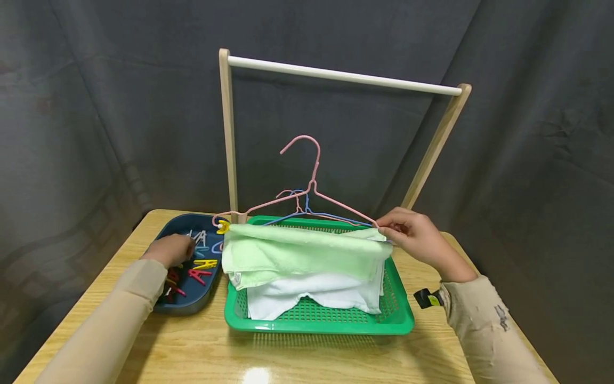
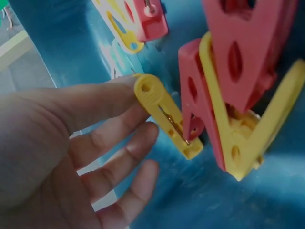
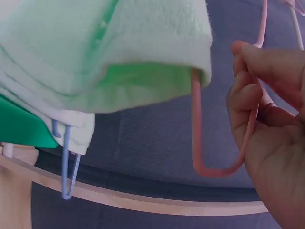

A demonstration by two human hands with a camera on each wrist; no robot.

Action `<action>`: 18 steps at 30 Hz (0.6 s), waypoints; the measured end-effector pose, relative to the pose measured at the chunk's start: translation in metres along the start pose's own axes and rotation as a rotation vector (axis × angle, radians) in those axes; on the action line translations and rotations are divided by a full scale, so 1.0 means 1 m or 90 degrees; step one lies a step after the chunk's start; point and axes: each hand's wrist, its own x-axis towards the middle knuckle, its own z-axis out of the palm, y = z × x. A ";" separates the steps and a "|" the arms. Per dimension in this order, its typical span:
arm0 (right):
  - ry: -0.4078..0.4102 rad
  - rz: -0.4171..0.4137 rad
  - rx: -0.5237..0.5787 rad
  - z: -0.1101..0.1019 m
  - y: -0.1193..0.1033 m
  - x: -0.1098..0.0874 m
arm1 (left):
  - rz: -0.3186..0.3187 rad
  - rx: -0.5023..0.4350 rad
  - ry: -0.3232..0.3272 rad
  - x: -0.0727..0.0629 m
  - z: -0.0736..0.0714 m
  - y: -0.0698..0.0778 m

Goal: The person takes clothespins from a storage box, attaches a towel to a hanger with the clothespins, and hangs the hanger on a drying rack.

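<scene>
My left hand (image 1: 170, 250) is down in a dark blue tray (image 1: 192, 305). In the left wrist view its thumb and finger pinch the end of a yellow clothespin (image 2: 167, 117), among red clothespins (image 2: 194, 90) and other yellow ones. My right hand (image 1: 414, 240) holds the right end of a pink wire hanger (image 1: 342, 205) between thumb and fingers. A light green towel (image 1: 307, 253) is draped over that hanger's bottom bar. Another yellow clothespin (image 1: 223, 227) sits at the towel's upper left corner on the hanger.
Below the towel, a green basket (image 1: 321, 326) contains white cloth (image 1: 312, 292) and a blue hanger (image 1: 331, 215), with another pink hook behind. A wooden rack with a white rod (image 1: 345, 76) stands at the back of the wooden table (image 1: 192, 346).
</scene>
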 end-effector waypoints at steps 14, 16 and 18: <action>0.119 0.040 -0.049 0.007 0.014 -0.005 | 0.009 0.004 0.021 0.005 -0.004 0.009; 0.137 0.046 -0.044 0.008 0.014 -0.005 | 0.013 0.003 0.025 0.007 -0.003 0.009; 0.149 0.055 -0.027 0.010 0.015 -0.007 | 0.023 0.003 0.039 0.008 -0.003 0.009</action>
